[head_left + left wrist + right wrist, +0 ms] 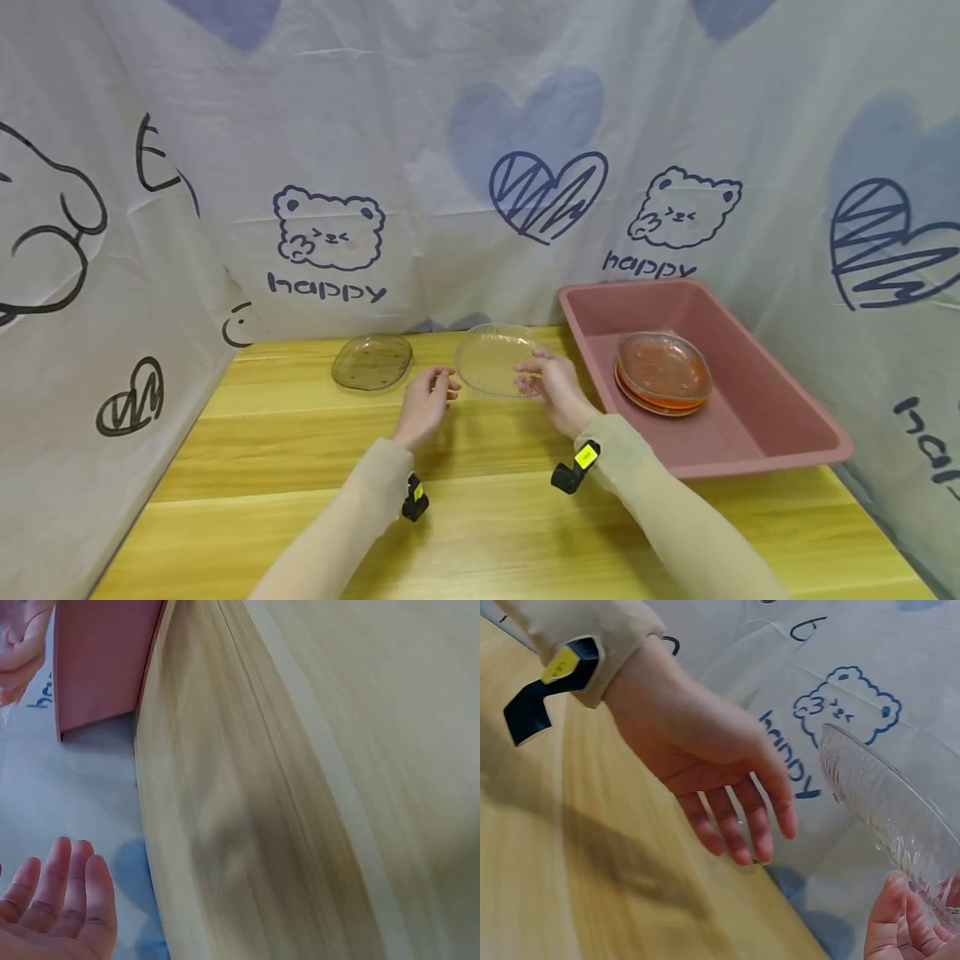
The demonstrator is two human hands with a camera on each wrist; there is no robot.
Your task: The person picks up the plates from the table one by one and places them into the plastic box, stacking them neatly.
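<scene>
My right hand (553,385) grips the right edge of a clear glass plate (491,362), which is held up above the table. In the right wrist view the same clear plate (881,799) is tilted, with the fingers (900,915) at its lower rim. Just left of that plate, my left hand (427,404) hovers with relaxed, slightly bent fingers and holds nothing. The left wrist view shows the left hand (64,907) with its fingers apart from any object. A smoky brown glass plate (372,362) lies on the table beyond the left hand.
At the right stands a pink plastic tub (780,417). Inside it is a stack of plates, a clear one (663,365) above orange ones (660,407). The wooden table (480,533) ends at a printed cloth (435,208) behind.
</scene>
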